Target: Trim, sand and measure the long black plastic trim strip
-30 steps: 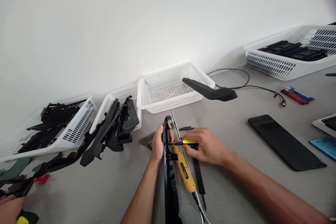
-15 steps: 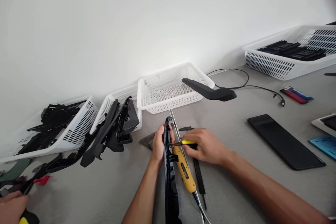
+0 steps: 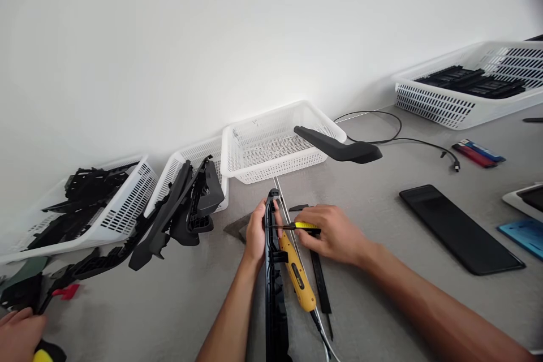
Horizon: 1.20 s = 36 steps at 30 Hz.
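My left hand (image 3: pixel 255 233) is closed around the upper end of a long black plastic trim piece (image 3: pixel 275 288), which stands lengthwise in front of me with its ribbed inner side showing. Between the fingers of my right hand (image 3: pixel 333 232) is a yellow-and-black utility knife (image 3: pixel 306 227). Its thin dark tip points left and meets the edge of the trim piece; whether it cuts in, I cannot tell. Beneath the knife lies a yellow corded hand tool (image 3: pixel 300 280). A flat black strip (image 3: pixel 320 283) rests just right of that tool.
White baskets (image 3: pixel 278 171) line the wall, some with black parts. A curved dark trim piece (image 3: pixel 339 147) overhangs one rim. On the right are a black phone (image 3: pixel 460 229), a cable (image 3: pixel 399 138) and another white basket (image 3: pixel 432 103). Another person's hand (image 3: pixel 21 331) is at lower left.
The knife and my right hand have shifted slightly up along the trim piece. The other person's hand and the dark parts beside it at lower left have moved a little.
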Available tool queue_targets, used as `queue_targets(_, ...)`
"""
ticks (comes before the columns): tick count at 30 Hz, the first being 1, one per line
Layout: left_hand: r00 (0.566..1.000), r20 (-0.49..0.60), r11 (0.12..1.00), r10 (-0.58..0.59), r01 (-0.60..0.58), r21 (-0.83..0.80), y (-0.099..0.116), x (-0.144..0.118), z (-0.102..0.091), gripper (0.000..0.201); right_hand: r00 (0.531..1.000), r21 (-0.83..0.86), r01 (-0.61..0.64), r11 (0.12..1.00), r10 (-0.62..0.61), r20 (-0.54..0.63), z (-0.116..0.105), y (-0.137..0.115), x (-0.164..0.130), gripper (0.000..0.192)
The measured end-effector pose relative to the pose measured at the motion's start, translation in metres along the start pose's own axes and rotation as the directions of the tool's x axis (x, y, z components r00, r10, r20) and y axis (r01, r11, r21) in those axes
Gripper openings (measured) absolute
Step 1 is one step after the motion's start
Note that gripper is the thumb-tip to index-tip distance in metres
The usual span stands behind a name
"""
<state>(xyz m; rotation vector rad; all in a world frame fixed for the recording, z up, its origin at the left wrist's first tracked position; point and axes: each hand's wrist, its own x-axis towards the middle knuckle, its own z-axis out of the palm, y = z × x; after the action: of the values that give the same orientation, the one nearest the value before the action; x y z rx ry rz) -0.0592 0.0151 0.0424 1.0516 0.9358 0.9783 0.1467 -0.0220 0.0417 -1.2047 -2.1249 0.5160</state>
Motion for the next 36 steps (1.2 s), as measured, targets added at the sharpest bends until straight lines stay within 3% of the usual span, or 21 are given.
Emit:
queue_targets(5,1.0,0.018,0.999,-0.005,0.005,-0.033,-0.0007,-0.0009,-0.0004,0.048,0.996,-0.018,-0.082,0.996,0.081,-0.048,0.0012,0.0005,0.0003,0.025)
queue_targets(9,1.0,0.013,1.0,-0.017,0.018,-0.023,-0.0008,-0.0007,-0.0004,0.048,0.999,-0.015,-0.043,0.999,0.043,-0.016,0.0014,0.0001,0.0002,0.019)
queue_targets(13,0.999,0.032,1.0,-0.004,0.005,-0.029,-0.0007,-0.0004,-0.0007,0.048,0.995,-0.027,-0.084,0.996,0.082,-0.057,0.0017,0.0002,0.0002,0.025)
queue_targets(19,1.0,-0.001,1.0,-0.014,0.014,-0.027,-0.0015,-0.0007,-0.0018,0.046,0.999,0.008,0.028,1.0,-0.028,0.018,0.0001,-0.0011,0.0003,0.021)
queue_targets(23,1.0,0.022,1.0,-0.002,0.002,-0.03,-0.0005,-0.0006,-0.0008,0.046,0.999,-0.003,-0.028,1.0,0.028,-0.029,-0.0014,-0.002,0.0008,0.021)
queue_targets(28,1.0,0.019,0.999,0.016,-0.015,-0.033,-0.0005,-0.0003,-0.0002,0.043,0.992,0.058,0.105,0.993,-0.108,0.063,-0.0006,-0.0053,0.002,0.024)
queue_targets(33,1.0,0.011,1.0,0.014,-0.014,0.012,-0.0002,-0.0001,0.0002,0.045,1.0,0.005,0.023,1.0,-0.022,-0.018,-0.0023,-0.0054,0.0014,0.021)
queue_targets(36,1.0,0.019,1.0,0.01,-0.01,-0.021,0.0009,-0.0008,0.0011,0.042,0.994,0.066,0.095,0.993,-0.098,0.054,-0.0035,-0.0063,0.0009,0.022)
